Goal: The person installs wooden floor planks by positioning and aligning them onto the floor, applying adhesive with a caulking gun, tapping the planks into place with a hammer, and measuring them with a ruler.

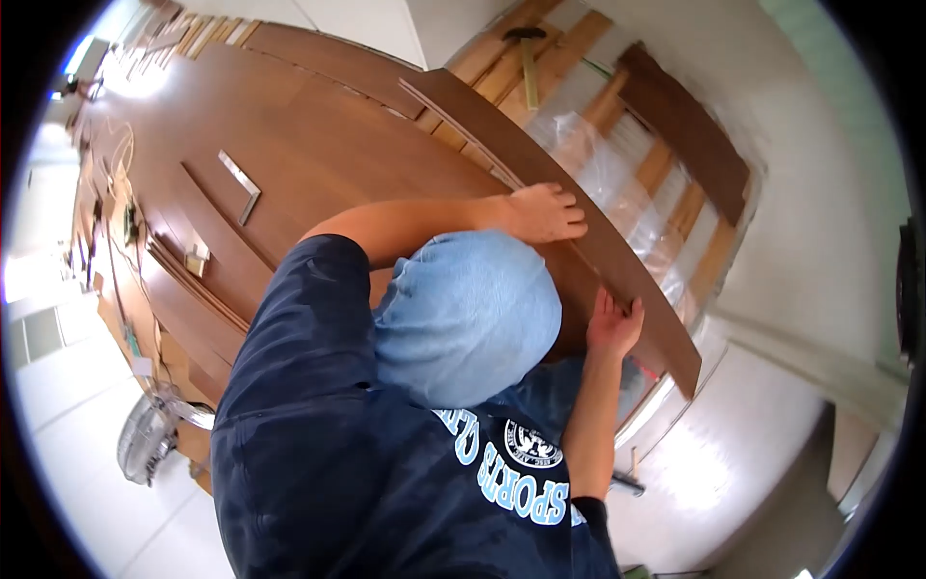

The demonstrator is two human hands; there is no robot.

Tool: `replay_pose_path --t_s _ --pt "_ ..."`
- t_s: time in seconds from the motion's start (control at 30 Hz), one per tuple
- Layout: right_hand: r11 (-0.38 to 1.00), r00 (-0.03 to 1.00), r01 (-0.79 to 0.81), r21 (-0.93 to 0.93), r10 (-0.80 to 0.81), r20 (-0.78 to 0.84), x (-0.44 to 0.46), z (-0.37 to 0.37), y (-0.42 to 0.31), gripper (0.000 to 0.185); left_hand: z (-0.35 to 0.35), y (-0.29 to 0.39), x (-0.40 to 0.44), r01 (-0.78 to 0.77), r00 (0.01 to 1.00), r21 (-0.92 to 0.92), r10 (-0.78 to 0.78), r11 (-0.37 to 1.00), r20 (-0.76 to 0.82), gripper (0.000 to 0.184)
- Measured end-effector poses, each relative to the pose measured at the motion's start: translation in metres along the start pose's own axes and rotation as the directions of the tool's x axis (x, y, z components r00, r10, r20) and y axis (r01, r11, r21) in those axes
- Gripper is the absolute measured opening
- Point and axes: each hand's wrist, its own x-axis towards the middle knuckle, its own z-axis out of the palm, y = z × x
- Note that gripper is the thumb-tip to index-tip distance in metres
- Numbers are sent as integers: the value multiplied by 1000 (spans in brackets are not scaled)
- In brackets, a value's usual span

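A long brown floorboard (627, 256) lies across in front of me, tilted on its edge above the laid brown flooring. My left hand (545, 212) rests over the board's near edge, its fingers curled onto the face. Nearer its right end, my right hand (614, 323) grips the same edge, thumb and fingertips against the board. Between my arms rises my bent knee in light blue denim (473, 318).
Beyond the board are wooden joists (584, 43), crumpled clear plastic (598, 159), a hammer (528, 68) and a short brown board (685, 125) by the wall. Leftward lie a metal carpenter's square (246, 188), loose boards (193, 285) and a fan (145, 439).
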Motion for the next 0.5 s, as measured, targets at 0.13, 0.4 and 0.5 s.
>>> replay_pose_path --t_s 0.13,0.4,0.5 --pt "1000 996 13 -7 -13 86 43 -47 -19 44 23 -25 -9 142 985 -191 -157 971 -68 59" --pt "992 971 6 -122 24 239 106 -55 -40 45 103 -142 -57 631 775 -117 -626 767 83 64" --pt "995 984 -9 -97 26 176 127 -51 -19 45 125 -153 -68 664 748 -152 -652 732 126 56"
